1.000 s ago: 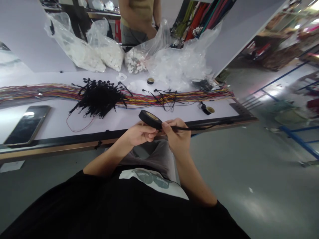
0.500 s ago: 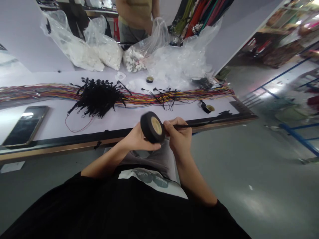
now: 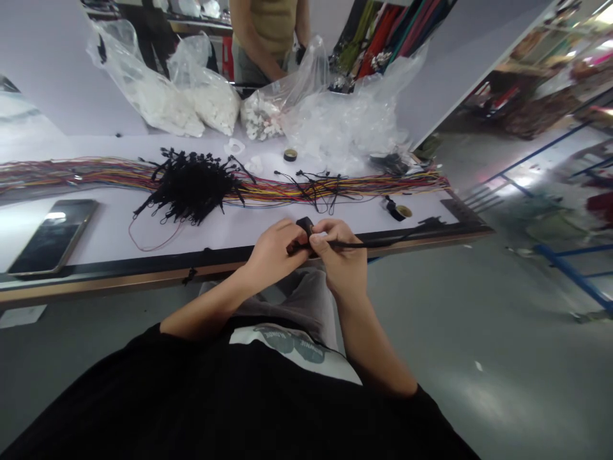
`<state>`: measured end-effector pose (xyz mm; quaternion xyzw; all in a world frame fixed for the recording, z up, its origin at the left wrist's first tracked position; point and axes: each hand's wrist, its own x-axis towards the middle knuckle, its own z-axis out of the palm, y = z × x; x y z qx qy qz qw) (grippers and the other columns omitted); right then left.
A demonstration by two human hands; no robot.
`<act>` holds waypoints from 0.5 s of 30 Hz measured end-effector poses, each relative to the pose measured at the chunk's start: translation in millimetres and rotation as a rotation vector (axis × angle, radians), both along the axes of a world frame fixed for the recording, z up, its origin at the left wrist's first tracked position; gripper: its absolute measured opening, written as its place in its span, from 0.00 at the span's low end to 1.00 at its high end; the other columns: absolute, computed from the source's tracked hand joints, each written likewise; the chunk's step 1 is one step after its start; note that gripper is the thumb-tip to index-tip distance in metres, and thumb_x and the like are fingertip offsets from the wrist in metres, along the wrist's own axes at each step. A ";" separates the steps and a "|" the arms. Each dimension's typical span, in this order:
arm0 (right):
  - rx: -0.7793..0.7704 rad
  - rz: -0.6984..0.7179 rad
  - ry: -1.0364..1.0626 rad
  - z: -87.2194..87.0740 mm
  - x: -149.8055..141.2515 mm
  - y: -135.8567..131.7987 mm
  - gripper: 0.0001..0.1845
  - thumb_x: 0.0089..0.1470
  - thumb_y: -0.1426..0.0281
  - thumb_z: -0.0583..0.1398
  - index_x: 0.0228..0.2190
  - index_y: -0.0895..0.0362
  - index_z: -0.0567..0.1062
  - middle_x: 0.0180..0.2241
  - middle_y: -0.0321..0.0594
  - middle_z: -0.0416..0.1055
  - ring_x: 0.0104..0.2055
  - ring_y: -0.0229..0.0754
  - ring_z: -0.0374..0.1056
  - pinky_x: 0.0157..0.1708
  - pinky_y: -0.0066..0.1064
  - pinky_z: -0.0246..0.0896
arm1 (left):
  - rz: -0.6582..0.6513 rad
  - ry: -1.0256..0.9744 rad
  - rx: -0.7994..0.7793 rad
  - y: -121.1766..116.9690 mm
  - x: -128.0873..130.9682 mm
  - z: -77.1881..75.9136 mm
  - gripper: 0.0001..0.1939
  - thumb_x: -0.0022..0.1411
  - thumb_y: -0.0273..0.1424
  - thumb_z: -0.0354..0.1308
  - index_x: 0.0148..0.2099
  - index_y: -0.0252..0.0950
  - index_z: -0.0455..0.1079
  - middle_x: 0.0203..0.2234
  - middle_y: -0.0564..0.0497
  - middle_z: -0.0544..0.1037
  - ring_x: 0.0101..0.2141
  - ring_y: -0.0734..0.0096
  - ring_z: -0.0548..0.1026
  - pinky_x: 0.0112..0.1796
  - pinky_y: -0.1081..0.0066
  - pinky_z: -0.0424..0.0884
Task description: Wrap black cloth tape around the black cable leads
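Over the table's front edge my two hands meet, fingertips almost touching. My left hand is closed around a roll of black tape, mostly hidden behind its fingers. My right hand pinches a thin black taped cable, which runs off to the right along the table edge. Where tape and cable meet is covered by the fingers. Beyond my hands a bundle of coloured wires stretches across the table, with a heap of short black cables lying on it.
A phone lies at the left. Small tape rolls rest at the right and farther back. Plastic bags of white parts line the back of the table. Across it stands another person. A blue metal frame is at the right.
My left hand has turned over the tape roll, whose round face showed before and is now mostly covered. My right hand keeps its pinch on the cable in nearly the same place.
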<state>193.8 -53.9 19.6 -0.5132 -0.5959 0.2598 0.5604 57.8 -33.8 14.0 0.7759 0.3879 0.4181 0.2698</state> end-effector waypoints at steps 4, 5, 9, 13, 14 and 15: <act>-0.015 0.057 0.001 0.6 1.1 3.4 0.15 0.50 0.60 0.59 0.19 0.54 0.65 0.33 0.37 0.70 0.37 0.40 0.67 0.40 0.34 0.61 | 0.013 0.038 -0.048 1.9 -2.6 3.0 0.06 0.56 0.27 0.54 0.27 0.35 0.65 0.24 0.54 0.69 0.29 0.74 0.66 0.31 0.73 0.62; -0.018 0.083 -0.052 2.7 2.9 4.0 0.14 0.51 0.60 0.59 0.21 0.54 0.66 0.34 0.37 0.70 0.38 0.40 0.67 0.40 0.34 0.61 | 0.002 0.035 -0.078 2.7 -4.1 3.8 0.06 0.57 0.27 0.53 0.27 0.35 0.65 0.23 0.54 0.70 0.28 0.75 0.67 0.31 0.73 0.61; -0.048 0.185 -0.459 14.9 9.7 1.8 0.11 0.52 0.61 0.57 0.36 0.53 0.72 0.37 0.41 0.71 0.41 0.43 0.66 0.42 0.37 0.60 | -0.026 -0.021 -0.234 6.6 -10.8 7.2 0.10 0.56 0.28 0.53 0.23 0.34 0.63 0.19 0.57 0.66 0.24 0.77 0.64 0.27 0.75 0.58; -0.084 0.121 -0.883 27.1 7.5 -6.1 0.17 0.57 0.62 0.52 0.44 0.55 0.72 0.42 0.47 0.72 0.44 0.49 0.66 0.42 0.40 0.56 | -0.023 -0.091 -0.333 8.5 -15.1 8.8 0.11 0.54 0.29 0.54 0.21 0.34 0.61 0.16 0.58 0.64 0.21 0.79 0.62 0.25 0.76 0.57; -0.086 0.099 -0.979 29.7 6.1 -7.5 0.18 0.57 0.62 0.52 0.46 0.55 0.72 0.43 0.47 0.72 0.44 0.49 0.67 0.41 0.40 0.54 | -0.031 -0.107 -0.369 8.3 -15.7 9.0 0.11 0.54 0.29 0.54 0.21 0.34 0.60 0.15 0.58 0.64 0.21 0.79 0.62 0.25 0.77 0.57; -0.081 0.082 -1.064 32.0 4.9 -8.3 0.19 0.58 0.62 0.51 0.47 0.54 0.72 0.43 0.47 0.73 0.44 0.50 0.67 0.41 0.40 0.52 | -0.043 -0.123 -0.416 7.8 -16.1 9.2 0.11 0.54 0.30 0.54 0.21 0.34 0.60 0.15 0.58 0.63 0.20 0.80 0.63 0.24 0.77 0.57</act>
